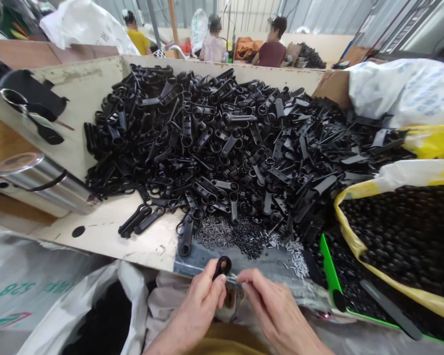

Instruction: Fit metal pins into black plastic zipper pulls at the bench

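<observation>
Between thumb and fingers, my left hand [203, 291] grips a black plastic part with a ring-shaped end [224, 265], held over the front edge of the bench. Just to its right, my right hand [264, 301] is closed in a pinch at a small, thin, shiny piece beside the ring; that piece is too small to name. Beyond my hands lie small grey metal pieces [214, 231], little black pieces [248, 239] and silver pins [299, 259] on a dark mat [196, 254]. A big heap of black plastic parts [207, 133] rises behind them.
A steel flask [48, 180] and scissors [40, 123] are on the left. An open white sack [128, 276] hangs at front left. A yellow-edged bag of black pieces [410, 236] and a green-edged tray [329, 271] stand right. Several people [272, 47] sit beyond the bench.
</observation>
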`<state>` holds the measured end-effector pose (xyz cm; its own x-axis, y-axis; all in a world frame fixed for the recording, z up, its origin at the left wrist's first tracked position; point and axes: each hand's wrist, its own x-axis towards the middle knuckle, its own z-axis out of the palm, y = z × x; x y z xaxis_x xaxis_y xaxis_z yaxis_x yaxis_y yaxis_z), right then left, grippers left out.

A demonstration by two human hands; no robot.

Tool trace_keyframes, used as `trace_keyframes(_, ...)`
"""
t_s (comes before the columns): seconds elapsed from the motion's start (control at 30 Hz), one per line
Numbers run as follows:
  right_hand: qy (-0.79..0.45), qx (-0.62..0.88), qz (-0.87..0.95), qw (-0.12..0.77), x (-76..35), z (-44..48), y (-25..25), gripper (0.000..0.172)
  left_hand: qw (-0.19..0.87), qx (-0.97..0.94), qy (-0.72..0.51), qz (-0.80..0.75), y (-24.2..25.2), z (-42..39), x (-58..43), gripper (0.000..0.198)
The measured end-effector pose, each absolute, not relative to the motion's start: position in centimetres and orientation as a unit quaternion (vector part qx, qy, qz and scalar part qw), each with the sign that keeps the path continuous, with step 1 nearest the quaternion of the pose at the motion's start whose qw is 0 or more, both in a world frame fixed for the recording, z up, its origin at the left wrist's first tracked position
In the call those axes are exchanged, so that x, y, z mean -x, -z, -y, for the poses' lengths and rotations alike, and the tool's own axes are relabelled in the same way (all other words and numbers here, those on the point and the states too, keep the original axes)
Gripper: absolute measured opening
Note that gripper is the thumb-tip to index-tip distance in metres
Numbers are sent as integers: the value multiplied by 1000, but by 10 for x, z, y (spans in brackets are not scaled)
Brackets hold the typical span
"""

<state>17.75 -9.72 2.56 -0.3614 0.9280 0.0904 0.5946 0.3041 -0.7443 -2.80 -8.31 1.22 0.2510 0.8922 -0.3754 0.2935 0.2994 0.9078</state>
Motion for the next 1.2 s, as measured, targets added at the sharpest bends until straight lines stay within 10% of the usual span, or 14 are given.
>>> trace_keyframes(0.43,-417,471,748,211,-164,86,-30,32,599,-482,-298,-566,-9,85,25,48)
trace_keyframes(1.2,-119,595,794,35,-128,93,-47,13,580,-421,-371,-590,3,73,10,63)
